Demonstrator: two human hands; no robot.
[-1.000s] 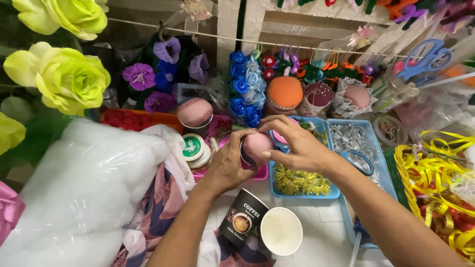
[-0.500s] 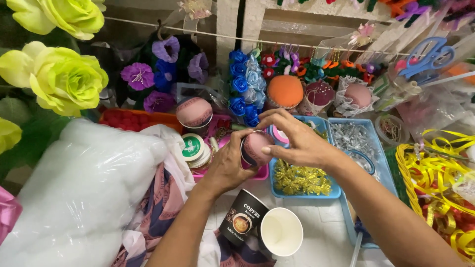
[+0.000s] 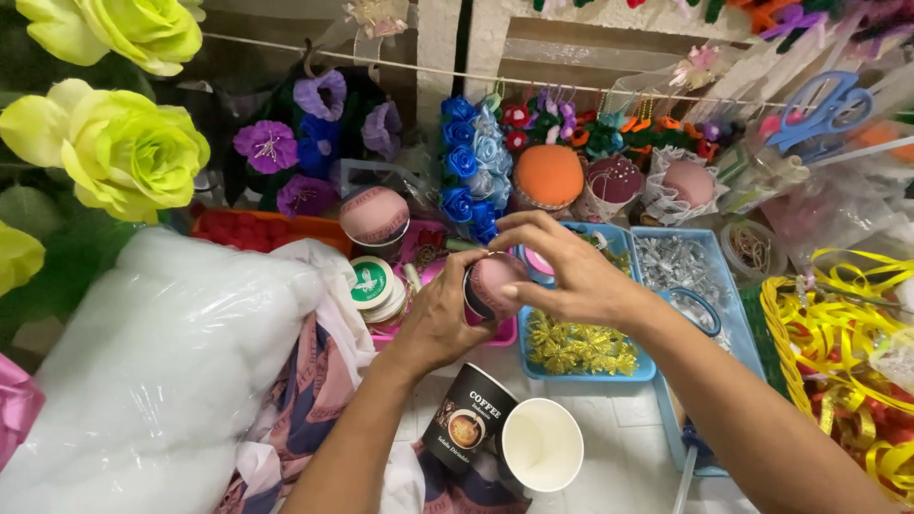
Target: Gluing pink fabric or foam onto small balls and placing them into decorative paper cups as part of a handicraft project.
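The pink padded cup [image 3: 492,286] sits clasped in my left hand [image 3: 440,319] above the pink tray's [image 3: 503,334] near edge; my right hand [image 3: 568,276] pinches its rim. A slip might drop it among the gold trinkets [image 3: 579,345].

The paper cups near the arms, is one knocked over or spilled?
Yes, one looks tipped. The dark printed paper cup lies tilted on its side against the patterned cloth, while the white paper cup shows its open mouth, looking empty. Nothing appears spilled.
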